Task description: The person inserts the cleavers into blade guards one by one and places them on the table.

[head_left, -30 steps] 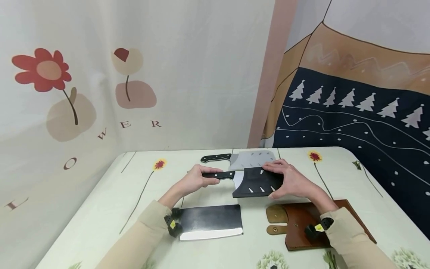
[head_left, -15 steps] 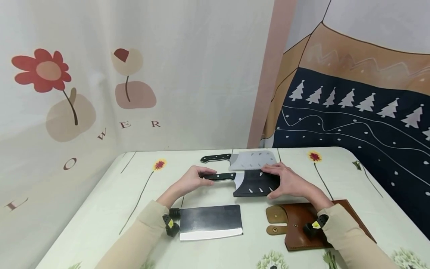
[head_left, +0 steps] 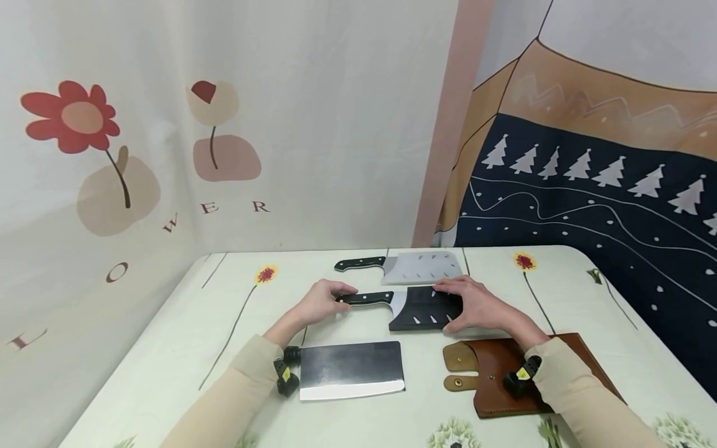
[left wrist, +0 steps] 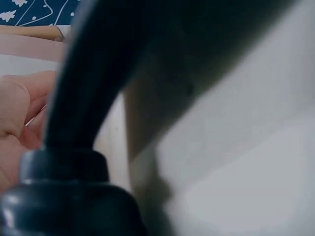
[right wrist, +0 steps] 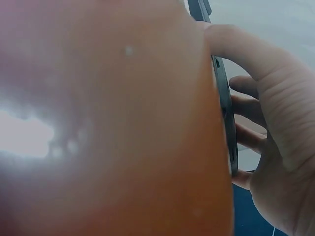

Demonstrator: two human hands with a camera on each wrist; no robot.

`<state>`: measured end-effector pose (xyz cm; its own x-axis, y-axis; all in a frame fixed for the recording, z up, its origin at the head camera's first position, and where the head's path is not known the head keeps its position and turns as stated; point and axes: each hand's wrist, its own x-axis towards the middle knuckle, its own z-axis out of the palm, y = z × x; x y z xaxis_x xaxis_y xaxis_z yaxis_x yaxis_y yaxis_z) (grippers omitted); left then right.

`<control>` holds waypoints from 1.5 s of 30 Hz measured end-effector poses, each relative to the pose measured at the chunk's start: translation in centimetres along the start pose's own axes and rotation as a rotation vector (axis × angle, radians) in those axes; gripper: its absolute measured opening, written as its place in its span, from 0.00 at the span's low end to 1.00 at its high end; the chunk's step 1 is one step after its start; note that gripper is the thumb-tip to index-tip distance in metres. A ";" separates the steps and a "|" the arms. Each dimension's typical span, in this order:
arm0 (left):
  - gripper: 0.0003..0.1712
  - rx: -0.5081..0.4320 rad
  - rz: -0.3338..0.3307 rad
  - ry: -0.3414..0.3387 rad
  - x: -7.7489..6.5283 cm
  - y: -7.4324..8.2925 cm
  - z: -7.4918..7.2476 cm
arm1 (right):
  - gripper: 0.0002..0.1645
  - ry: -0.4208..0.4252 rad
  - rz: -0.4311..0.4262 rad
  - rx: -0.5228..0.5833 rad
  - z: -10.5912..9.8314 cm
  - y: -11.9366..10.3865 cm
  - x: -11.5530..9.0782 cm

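Note:
In the head view a cleaver (head_left: 366,298) with a black riveted handle lies crosswise at mid-table, its blade mostly inside a slotted black blade guard (head_left: 422,314). My left hand (head_left: 320,303) pinches the handle's end between thumb and fingers. At the other end, my right hand (head_left: 476,303) grips the guard, thumb on the near edge and fingers on the far edge. The right wrist view shows that guard's dark edge (right wrist: 226,113) between thumb and fingers of the right hand (right wrist: 283,103). A dark blurred shape covers much of the left wrist view, with part of the left hand (left wrist: 19,118) behind it.
Behind lies another cleaver (head_left: 358,263) in a translucent guard (head_left: 422,267). A broad bare-bladed cleaver (head_left: 351,368) lies in front, its handle hidden by the left wrist. A brown leather sheath (head_left: 498,398) lies under the right forearm.
The guarded cleaver has come down slightly and nearer, with both hands following. My left hand has slid toward the handle's end, so more of the handle shows. The other knives have not moved.

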<state>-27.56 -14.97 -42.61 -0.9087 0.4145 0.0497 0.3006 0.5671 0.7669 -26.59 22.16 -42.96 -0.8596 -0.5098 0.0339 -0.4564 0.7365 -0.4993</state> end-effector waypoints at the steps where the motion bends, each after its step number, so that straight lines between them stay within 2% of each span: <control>1: 0.21 0.013 -0.005 0.001 0.0 0.0 0.0 | 0.53 0.003 -0.010 -0.005 0.1 0.0 0.1; 8: 0.22 0.083 -0.031 0.015 0.0 -0.2 0.2 | 0.51 0.009 -0.035 -0.027 0.3 0.1 0.3; 12: 0.22 0.089 -0.046 0.032 0.0 -0.4 0.1 | 0.52 -0.001 -0.030 -0.014 0.3 0.0 0.4; 19: 0.23 0.085 -0.026 0.038 -0.2 -0.6 0.0 | 0.54 -0.040 -0.003 0.038 0.2 0.1 0.3; 28: 0.27 -0.033 -0.053 0.024 -0.6 -0.8 -0.7 | 0.55 -0.033 0.022 0.137 -0.6 0.4 -0.7; 31: 0.30 -0.049 -0.037 0.020 -1.0 -0.6 -1.1 | 0.55 -0.017 0.018 0.155 -1.2 0.5 -1.5; 35: 0.31 -0.050 0.012 0.004 -2.2 0.0 -2.0 | 0.55 0.006 0.019 0.173 -2.2 0.6 -3.2; 40: 0.32 -0.062 0.047 0.000 -4.3 0.3 -3.6 | 0.53 0.011 0.029 0.206 -3.7 0.7 -5.6; 45: 0.29 -0.071 0.041 -0.002 -7.2 0.0 -5.2 | 0.52 -0.001 0.046 0.254 -4.6 1.4 -7.9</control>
<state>-22.53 -21.60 -39.65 -0.8954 0.4379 0.0811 0.3166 0.4979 0.8073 -21.49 29.29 -39.94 -0.8778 -0.4790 0.0058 -0.3447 0.6233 -0.7019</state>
